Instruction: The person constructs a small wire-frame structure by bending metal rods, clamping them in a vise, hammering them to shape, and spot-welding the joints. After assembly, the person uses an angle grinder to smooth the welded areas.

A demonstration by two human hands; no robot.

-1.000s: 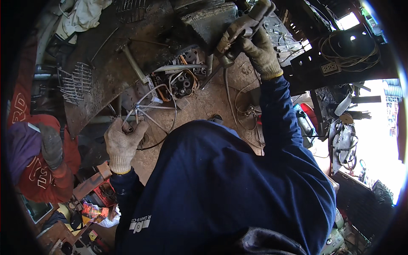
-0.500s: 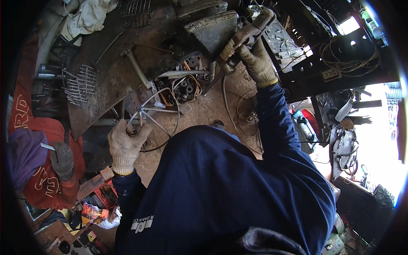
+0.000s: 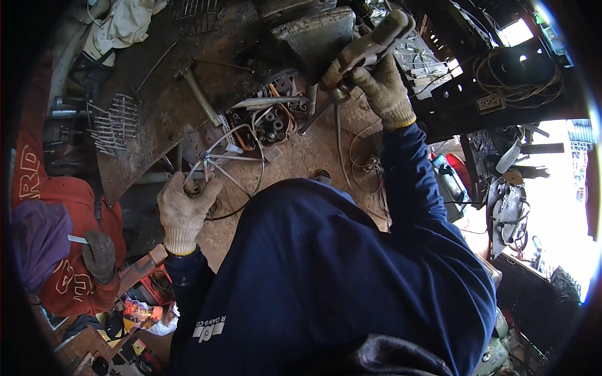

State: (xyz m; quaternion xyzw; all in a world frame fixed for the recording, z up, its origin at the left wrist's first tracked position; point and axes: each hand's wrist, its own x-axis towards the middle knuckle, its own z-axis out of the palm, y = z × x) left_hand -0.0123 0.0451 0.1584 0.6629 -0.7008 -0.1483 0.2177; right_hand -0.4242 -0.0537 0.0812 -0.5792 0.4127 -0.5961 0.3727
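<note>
My left hand [image 3: 183, 210], in a pale knit glove, is closed round the narrow end of a metal rod frame [image 3: 216, 160]. Thin rods spread from that end to a curved rod ring beyond my fingers. My right hand [image 3: 387, 94], gloved alike, reaches forward and grips a heavy, worn metal vise [image 3: 367, 50] at the bench; its fingertips are partly hidden against the metal. A dark metal block [image 3: 316, 37] sits just left of the vise.
A hammer [image 3: 200, 97] lies on the dark metal bench [image 3: 147, 69], near a rack of metal rods [image 3: 116, 125]. An opened engine part [image 3: 273, 125] rests below the bench edge. At left, a person in a red top [image 3: 75, 219] holds a pale strip in a gloved hand. Cables [image 3: 367, 163] lie on the floor.
The view has shifted slightly. Both my hands keep their holds, with the rod frame and the vise in nearly the same places. The other person's gloved hand has moved slightly down and right.
</note>
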